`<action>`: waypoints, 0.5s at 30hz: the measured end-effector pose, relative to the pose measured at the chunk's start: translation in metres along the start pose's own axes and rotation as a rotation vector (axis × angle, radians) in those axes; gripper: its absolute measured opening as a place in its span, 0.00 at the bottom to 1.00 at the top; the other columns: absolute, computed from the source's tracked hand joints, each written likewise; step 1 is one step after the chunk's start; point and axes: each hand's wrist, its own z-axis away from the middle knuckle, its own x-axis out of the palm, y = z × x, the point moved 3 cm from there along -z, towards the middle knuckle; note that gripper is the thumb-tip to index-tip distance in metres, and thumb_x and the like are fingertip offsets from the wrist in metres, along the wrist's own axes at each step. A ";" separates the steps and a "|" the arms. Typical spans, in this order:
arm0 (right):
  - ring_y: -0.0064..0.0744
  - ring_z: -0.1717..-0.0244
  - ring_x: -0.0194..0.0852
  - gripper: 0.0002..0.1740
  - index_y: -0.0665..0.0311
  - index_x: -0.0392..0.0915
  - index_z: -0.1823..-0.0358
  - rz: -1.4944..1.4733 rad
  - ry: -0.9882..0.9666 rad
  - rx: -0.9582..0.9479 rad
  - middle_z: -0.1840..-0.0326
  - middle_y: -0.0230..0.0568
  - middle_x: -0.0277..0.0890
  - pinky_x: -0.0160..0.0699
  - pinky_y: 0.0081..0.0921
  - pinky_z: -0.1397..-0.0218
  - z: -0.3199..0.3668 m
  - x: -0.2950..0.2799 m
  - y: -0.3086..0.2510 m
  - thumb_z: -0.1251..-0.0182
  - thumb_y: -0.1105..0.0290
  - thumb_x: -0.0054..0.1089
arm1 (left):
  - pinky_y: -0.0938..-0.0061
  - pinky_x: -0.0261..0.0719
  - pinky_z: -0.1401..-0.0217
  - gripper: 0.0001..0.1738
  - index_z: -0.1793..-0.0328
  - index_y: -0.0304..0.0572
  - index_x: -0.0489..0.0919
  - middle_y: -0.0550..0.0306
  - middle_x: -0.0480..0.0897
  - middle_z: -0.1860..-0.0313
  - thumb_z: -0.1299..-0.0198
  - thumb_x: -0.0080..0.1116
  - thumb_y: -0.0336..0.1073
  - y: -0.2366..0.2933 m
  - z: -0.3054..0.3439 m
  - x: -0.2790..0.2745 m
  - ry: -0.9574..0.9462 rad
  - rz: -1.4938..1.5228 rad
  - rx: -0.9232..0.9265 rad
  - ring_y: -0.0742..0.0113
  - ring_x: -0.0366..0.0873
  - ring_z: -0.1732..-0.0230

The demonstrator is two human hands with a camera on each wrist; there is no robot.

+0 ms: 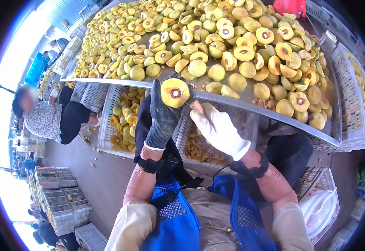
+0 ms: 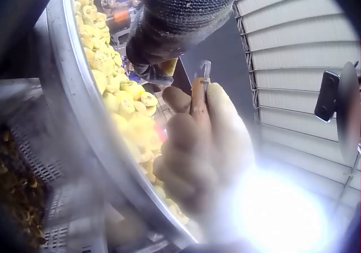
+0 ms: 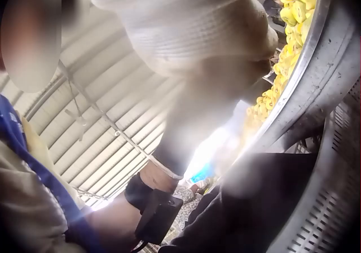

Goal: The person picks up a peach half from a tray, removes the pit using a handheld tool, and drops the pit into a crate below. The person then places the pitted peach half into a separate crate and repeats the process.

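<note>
In the head view my left hand [image 1: 165, 115], in a dark glove, grips a halved yellow fruit [image 1: 173, 93], its cut face and brown centre showing. My right hand [image 1: 218, 127], gloved in white, pinches the brown handle of a small tool [image 1: 196, 106]; its thin metal loop is at the fruit's right edge. The left wrist view shows the dark glove [image 2: 180, 27] with a sliver of fruit [image 2: 168, 66], and the white glove [image 2: 206, 151] round the tool handle [image 2: 199, 103]. In the right wrist view the white glove [image 3: 192, 27] hides the tool.
Many halved fruits [image 1: 220, 39] lie heaped on a metal-edged table [image 1: 270, 118]. Below its edge stand a crate of fruit pieces [image 1: 126, 121] and a crate of brownish rings [image 1: 207, 146]. A person [image 1: 44, 117] sits at left, near stacked crates [image 1: 61, 201].
</note>
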 end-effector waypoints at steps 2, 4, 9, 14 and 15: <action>0.54 0.79 0.76 0.16 0.63 0.69 0.66 0.095 0.006 -0.056 0.84 0.53 0.72 0.73 0.42 0.78 0.002 -0.002 -0.002 0.32 0.57 0.54 | 0.70 0.74 0.38 0.40 0.35 0.32 0.60 0.46 0.74 0.40 0.52 0.71 0.26 0.008 0.004 0.004 0.057 -0.090 0.164 0.60 0.76 0.43; 0.53 0.80 0.75 0.16 0.63 0.69 0.67 0.133 0.043 -0.079 0.84 0.52 0.71 0.73 0.42 0.78 0.009 0.004 -0.004 0.32 0.57 0.54 | 0.71 0.74 0.39 0.37 0.36 0.32 0.62 0.47 0.75 0.40 0.51 0.70 0.26 0.007 0.011 0.004 0.017 0.018 0.174 0.61 0.76 0.44; 0.51 0.82 0.75 0.16 0.61 0.68 0.68 0.252 0.092 -0.125 0.85 0.50 0.71 0.72 0.41 0.80 0.015 -0.003 -0.003 0.32 0.56 0.54 | 0.72 0.76 0.44 0.28 0.42 0.33 0.69 0.48 0.79 0.46 0.48 0.67 0.30 0.019 0.015 0.016 0.033 0.060 0.195 0.62 0.79 0.48; 0.49 0.84 0.75 0.16 0.61 0.68 0.68 0.320 0.100 -0.139 0.87 0.48 0.71 0.71 0.40 0.82 0.019 -0.002 0.004 0.32 0.56 0.53 | 0.71 0.77 0.47 0.25 0.45 0.33 0.71 0.49 0.81 0.51 0.47 0.66 0.32 0.029 0.015 0.022 0.012 0.140 0.063 0.62 0.80 0.51; 0.49 0.84 0.75 0.16 0.61 0.68 0.68 0.334 0.108 -0.142 0.87 0.48 0.70 0.71 0.40 0.82 0.020 -0.001 0.004 0.32 0.56 0.53 | 0.71 0.78 0.48 0.24 0.45 0.33 0.72 0.49 0.81 0.52 0.46 0.66 0.33 0.028 0.015 0.023 0.011 0.161 0.032 0.62 0.81 0.52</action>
